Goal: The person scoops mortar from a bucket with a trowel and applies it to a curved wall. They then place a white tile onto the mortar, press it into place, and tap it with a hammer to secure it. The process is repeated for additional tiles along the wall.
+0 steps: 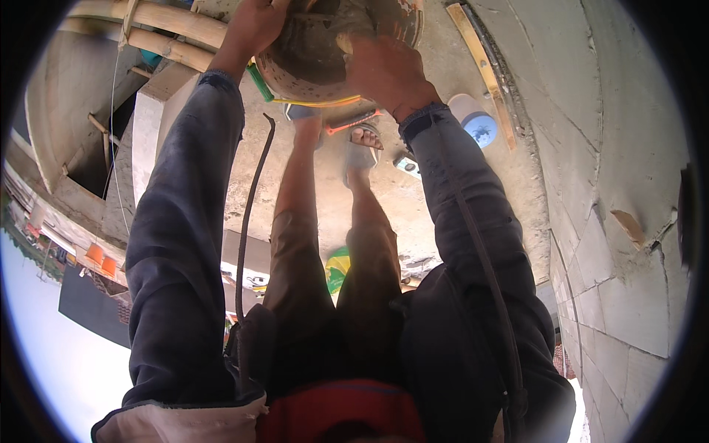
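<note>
A round bucket or basin (295, 80), smeared with grey, wet-looking material inside, stands at the top of the view, partly cut off by the edge. My left hand (255, 28) is at its left rim, the fingers mostly out of view, so their grip cannot be told. Over the right part of the opening is my right hand (388, 74), fingers curled inward. Something pale shows by its fingertips, too unclear to name. Just below the bucket lies a tool with a green handle (260, 83) and a thin yellow frame.
Near my sandalled feet lie an orange-red tool (354, 122) and a small level-like thing (408, 165). A white cylindrical container (473, 122) sits beside a wooden strip (484, 55). A grey block wall (620, 295) rises at right. Bamboo poles (173, 50) and a dark opening (92, 166) are at left.
</note>
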`<state>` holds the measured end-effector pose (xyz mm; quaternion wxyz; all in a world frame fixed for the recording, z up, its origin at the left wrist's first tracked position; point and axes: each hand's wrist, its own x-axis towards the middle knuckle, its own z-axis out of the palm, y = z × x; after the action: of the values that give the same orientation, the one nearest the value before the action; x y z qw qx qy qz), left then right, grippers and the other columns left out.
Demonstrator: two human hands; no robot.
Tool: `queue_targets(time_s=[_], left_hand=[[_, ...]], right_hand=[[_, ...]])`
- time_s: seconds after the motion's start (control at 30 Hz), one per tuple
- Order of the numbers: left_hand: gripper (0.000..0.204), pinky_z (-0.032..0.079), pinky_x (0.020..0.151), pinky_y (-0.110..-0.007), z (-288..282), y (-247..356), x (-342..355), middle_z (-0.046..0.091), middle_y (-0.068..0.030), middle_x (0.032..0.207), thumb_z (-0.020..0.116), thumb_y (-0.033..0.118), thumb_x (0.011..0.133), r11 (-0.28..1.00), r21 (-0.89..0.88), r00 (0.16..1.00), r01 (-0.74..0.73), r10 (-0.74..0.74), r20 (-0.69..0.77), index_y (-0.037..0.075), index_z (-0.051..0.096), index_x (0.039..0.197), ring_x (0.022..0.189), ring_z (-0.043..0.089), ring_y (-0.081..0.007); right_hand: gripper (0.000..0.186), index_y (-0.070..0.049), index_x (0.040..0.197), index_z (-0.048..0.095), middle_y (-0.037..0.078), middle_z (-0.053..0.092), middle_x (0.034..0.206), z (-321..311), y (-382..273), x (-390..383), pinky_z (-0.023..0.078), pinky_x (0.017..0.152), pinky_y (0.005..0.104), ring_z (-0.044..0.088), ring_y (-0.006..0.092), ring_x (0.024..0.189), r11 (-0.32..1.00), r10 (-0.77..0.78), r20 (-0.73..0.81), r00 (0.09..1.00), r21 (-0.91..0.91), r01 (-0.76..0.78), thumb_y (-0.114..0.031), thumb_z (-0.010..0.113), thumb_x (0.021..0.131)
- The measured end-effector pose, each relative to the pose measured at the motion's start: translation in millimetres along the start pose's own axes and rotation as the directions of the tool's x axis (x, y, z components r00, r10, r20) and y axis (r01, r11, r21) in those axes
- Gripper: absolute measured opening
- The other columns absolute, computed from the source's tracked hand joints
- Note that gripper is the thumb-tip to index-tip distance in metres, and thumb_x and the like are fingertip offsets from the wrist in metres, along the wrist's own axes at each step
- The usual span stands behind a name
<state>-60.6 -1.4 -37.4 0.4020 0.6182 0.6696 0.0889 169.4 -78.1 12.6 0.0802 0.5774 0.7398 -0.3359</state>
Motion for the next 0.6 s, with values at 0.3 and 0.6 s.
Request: queue_targets(time_s=[0.3,0.6], left_hand=[[0.052,0.055,0.083,-0.045,-3.3,27.8,8.6,0.074,-0.0189,0.090,0.051,0.046,0.114,0.989,-0.036,0.978,0.145,-0.138,0.156,0.000,0.073,0.119,0.089,0.070,-0.0242],[0.046,0.053,0.083,-0.056,16.0,62.9,5.5,0.071,-0.0317,0.097,0.053,0.042,0.111,0.978,0.115,0.984,-0.176,0.176,0.012,0.000,0.070,0.104,0.097,0.071,-0.0495]], right_hand=[[0.029,-0.002,0.118,0.073,0.016,0.079,0.092,46.3,1.8,-24.1,0.062,0.071,0.0428,0.080,0.0304,0.087,0.949,-0.272,-0.011,0.962,-0.171,0.266,-0.016,0.062,0.095],[0.022,-0.010,0.112,0.076,0.015,0.080,0.096,-16.1,71.4,27.6,0.063,0.075,0.0482,0.080,0.0349,0.090,0.988,-0.015,-0.143,0.990,-0.155,-0.007,-0.015,0.062,0.095]])
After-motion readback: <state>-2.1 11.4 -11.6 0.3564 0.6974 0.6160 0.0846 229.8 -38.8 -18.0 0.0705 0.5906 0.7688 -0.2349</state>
